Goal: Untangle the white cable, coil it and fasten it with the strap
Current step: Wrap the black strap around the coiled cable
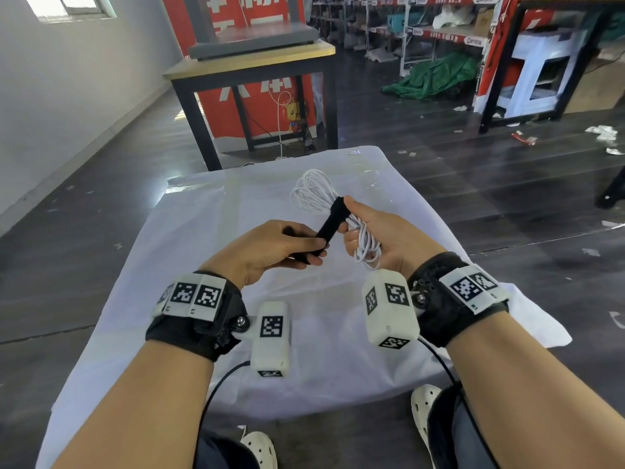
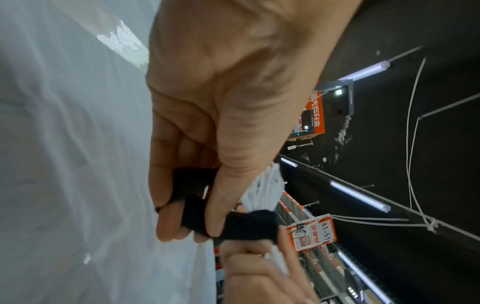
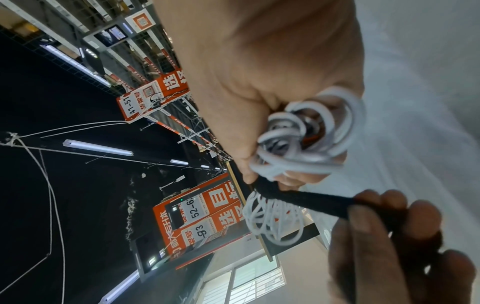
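Observation:
The white cable [image 1: 316,192] is coiled into a bundle, held above the white cloth [image 1: 203,231]. My right hand [image 1: 378,228] grips the bundle at its middle, with loops sticking out on both sides [image 3: 311,131]. A black strap [image 1: 333,221] runs from the bundle's waist down to the left. My left hand [image 1: 287,245] pinches the strap's free end between thumb and fingers [image 2: 215,209] and holds it taut. In the right wrist view the strap [image 3: 306,200] crosses from the cable to the left hand's fingers [image 3: 389,218].
The cloth covers a low surface in front of me, with dark floor all round. A wooden table [image 1: 250,62] on black legs stands beyond it, with a red banner [image 1: 263,106] behind. Shelving [image 1: 422,25] and a green sheet [image 1: 436,76] lie at the back right.

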Available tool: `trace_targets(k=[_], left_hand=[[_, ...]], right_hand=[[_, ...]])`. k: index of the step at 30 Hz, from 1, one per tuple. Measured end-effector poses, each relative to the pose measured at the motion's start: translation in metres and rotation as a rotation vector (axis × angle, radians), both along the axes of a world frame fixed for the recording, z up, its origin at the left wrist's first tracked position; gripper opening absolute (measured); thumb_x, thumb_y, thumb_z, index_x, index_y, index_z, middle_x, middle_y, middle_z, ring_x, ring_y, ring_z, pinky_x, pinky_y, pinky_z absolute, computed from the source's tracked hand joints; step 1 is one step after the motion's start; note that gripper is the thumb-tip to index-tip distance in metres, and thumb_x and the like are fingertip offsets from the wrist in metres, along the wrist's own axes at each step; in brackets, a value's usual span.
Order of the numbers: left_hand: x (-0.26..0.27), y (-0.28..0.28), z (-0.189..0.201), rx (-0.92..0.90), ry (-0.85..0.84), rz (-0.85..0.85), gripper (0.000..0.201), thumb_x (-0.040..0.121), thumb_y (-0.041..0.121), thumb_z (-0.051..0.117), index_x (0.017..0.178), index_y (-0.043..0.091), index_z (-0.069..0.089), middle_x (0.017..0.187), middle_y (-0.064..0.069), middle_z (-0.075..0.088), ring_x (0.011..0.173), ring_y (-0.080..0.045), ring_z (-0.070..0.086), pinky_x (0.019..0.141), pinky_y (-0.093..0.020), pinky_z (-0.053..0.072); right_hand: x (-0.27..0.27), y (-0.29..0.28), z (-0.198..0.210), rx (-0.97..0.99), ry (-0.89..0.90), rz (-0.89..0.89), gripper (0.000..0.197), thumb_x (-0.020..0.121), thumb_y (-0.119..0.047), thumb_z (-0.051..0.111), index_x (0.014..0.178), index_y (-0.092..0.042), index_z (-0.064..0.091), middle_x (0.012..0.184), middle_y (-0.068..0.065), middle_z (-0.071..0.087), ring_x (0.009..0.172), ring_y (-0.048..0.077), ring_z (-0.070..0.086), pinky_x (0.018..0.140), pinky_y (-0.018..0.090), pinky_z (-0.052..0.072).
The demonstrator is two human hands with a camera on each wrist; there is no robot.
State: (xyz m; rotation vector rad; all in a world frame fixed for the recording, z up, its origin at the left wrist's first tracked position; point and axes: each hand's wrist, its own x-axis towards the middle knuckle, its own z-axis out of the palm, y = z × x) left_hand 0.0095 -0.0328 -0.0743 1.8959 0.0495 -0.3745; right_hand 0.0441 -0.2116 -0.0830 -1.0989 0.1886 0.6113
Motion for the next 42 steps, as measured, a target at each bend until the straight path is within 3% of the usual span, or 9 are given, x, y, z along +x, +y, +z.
trace_targets(k=[6, 11, 16, 22, 28, 31, 33, 37, 42], left_hand=[[0.0, 0.005, -0.013, 0.109, 0.018, -0.078, 0.021, 0.089, 0.023, 0.067, 0.098, 0.006, 0.074, 0.097, -0.007, 0.075, 0.091, -0.012, 0.07, 0.082, -0.022, 0.054], [0.007, 0.016, -0.016, 0.127, -0.142, 0.019, 0.015, 0.089, 0.018, 0.066, 0.102, 0.01, 0.07, 0.096, -0.007, 0.074, 0.086, -0.011, 0.07, 0.08, -0.027, 0.053], [0.004, 0.02, -0.011, 0.04, -0.213, -0.045, 0.032, 0.088, 0.015, 0.067, 0.119, 0.019, 0.064, 0.115, 0.0, 0.07, 0.11, -0.014, 0.063, 0.092, -0.031, 0.05], [0.004, 0.031, -0.012, -0.066, -0.097, -0.139, 0.047, 0.089, -0.011, 0.053, 0.132, 0.008, 0.054, 0.131, -0.003, 0.062, 0.125, -0.013, 0.054, 0.106, -0.032, 0.04], [0.007, 0.034, -0.007, -0.424, 0.025, 0.149, 0.024, 0.097, 0.0, 0.044, 0.113, -0.002, 0.062, 0.108, -0.016, 0.07, 0.094, -0.021, 0.07, 0.087, -0.031, 0.056], [0.008, 0.041, -0.007, -0.555, 0.066, 0.257, 0.017, 0.081, 0.011, 0.069, 0.093, 0.001, 0.072, 0.091, -0.012, 0.072, 0.071, -0.014, 0.072, 0.067, -0.026, 0.06], [0.009, 0.045, -0.006, -0.533, 0.08, 0.211, 0.011, 0.077, 0.017, 0.07, 0.075, 0.013, 0.079, 0.09, -0.009, 0.074, 0.073, -0.011, 0.073, 0.064, -0.024, 0.059], [0.013, 0.045, -0.001, -0.424, 0.064, 0.197, 0.023, 0.083, 0.001, 0.059, 0.096, 0.01, 0.074, 0.1, -0.007, 0.074, 0.085, -0.017, 0.072, 0.081, -0.027, 0.058], [0.013, 0.032, 0.003, -0.038, -0.176, 0.163, 0.03, 0.085, -0.01, 0.06, 0.102, 0.014, 0.067, 0.1, -0.006, 0.062, 0.084, -0.015, 0.064, 0.072, -0.017, 0.055]], right_hand=[[-0.004, 0.003, 0.006, 0.099, -0.028, 0.136, 0.05, 0.095, -0.048, 0.046, 0.096, 0.001, 0.058, 0.064, 0.001, 0.031, 0.034, 0.005, 0.032, 0.033, 0.014, 0.029], [-0.006, 0.003, 0.002, -0.052, -0.152, 0.245, 0.046, 0.096, -0.046, 0.047, 0.094, -0.002, 0.057, 0.069, 0.006, 0.045, 0.04, 0.007, 0.033, 0.035, 0.017, 0.031], [-0.007, 0.004, 0.001, -0.091, -0.119, 0.299, 0.043, 0.095, -0.045, 0.05, 0.109, -0.004, 0.057, 0.086, 0.016, 0.059, 0.037, 0.007, 0.032, 0.034, 0.016, 0.032], [-0.005, 0.002, 0.0, -0.082, -0.18, 0.246, 0.042, 0.093, -0.041, 0.055, 0.109, -0.003, 0.054, 0.093, 0.017, 0.048, 0.039, 0.007, 0.037, 0.035, 0.018, 0.034], [-0.01, 0.002, 0.001, -0.2, -0.283, 0.363, 0.044, 0.095, -0.043, 0.051, 0.101, -0.001, 0.065, 0.081, 0.005, 0.066, 0.043, 0.007, 0.039, 0.04, 0.017, 0.037], [-0.011, 0.001, 0.004, -0.271, -0.358, 0.429, 0.045, 0.095, -0.044, 0.051, 0.1, -0.003, 0.069, 0.082, 0.002, 0.067, 0.045, 0.008, 0.04, 0.043, 0.017, 0.038], [-0.012, 0.001, 0.005, -0.359, -0.404, 0.45, 0.044, 0.094, -0.045, 0.052, 0.096, -0.004, 0.07, 0.078, -0.001, 0.068, 0.046, 0.008, 0.043, 0.047, 0.018, 0.041], [-0.012, 0.004, 0.001, -0.514, -0.464, 0.509, 0.042, 0.091, -0.049, 0.056, 0.088, -0.01, 0.071, 0.077, -0.003, 0.069, 0.045, 0.01, 0.047, 0.053, 0.024, 0.041], [-0.013, 0.006, 0.0, -0.558, -0.514, 0.505, 0.038, 0.092, -0.047, 0.056, 0.096, -0.011, 0.068, 0.081, 0.001, 0.069, 0.044, 0.009, 0.046, 0.049, 0.022, 0.041]])
